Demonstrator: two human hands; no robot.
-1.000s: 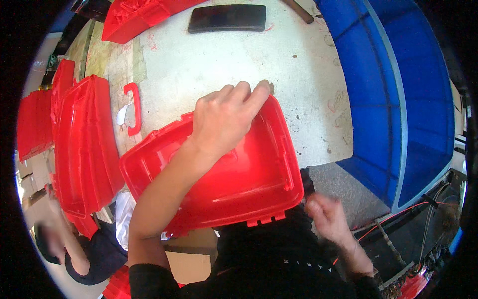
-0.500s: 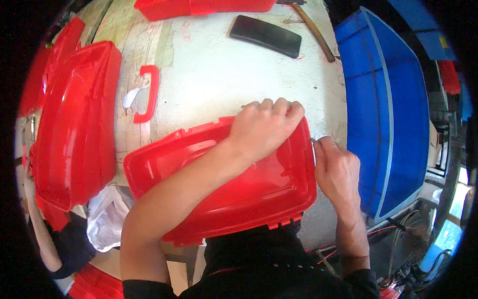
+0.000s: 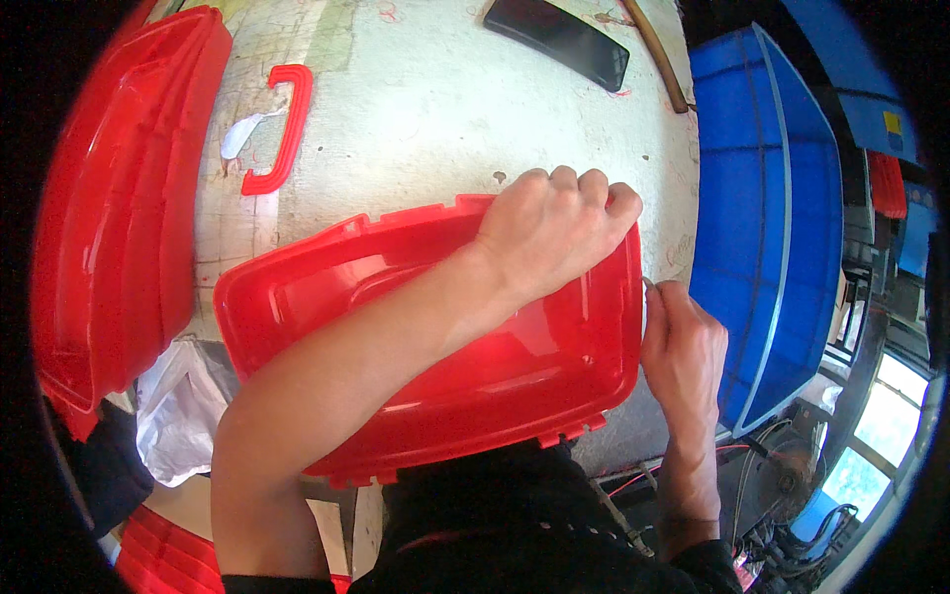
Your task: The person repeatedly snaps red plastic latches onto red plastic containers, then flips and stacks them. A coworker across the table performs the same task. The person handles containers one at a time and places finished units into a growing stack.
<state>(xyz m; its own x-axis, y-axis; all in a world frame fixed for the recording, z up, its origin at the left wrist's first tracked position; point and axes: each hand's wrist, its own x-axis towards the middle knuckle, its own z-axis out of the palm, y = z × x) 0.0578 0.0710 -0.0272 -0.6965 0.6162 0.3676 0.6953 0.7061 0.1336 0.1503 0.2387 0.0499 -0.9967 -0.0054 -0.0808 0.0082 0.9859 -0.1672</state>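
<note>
A red plastic toolbox shell [image 3: 445, 376], a shallow tub with hinge tabs along its edges, lies open side up in front of me. My left arm crosses over it. My left hand [image 3: 559, 230] is closed over the rim at its far right corner. Beside the shell's right wall, my right hand [image 3: 683, 332] is closed in a pinch, knuckles up. A small grey tip and a white sliver show between its fingers and the wall; most of that item is hidden, so its kind is unclear.
A loose red handle [image 3: 290, 134] and a white scrap [image 3: 240, 135] lie on the worn table [image 3: 416, 119]. Farther back are a black phone [image 3: 564, 42] and a curved brown stick [image 3: 657, 51]. Red shells [image 3: 129, 198] stack at left; a blue crate [image 3: 737, 228] stands right.
My view has shifted, so the phone and handle appear higher. Both hands keep their places at the shell's right end. Another person's forearm at far left has gone out of sight.
</note>
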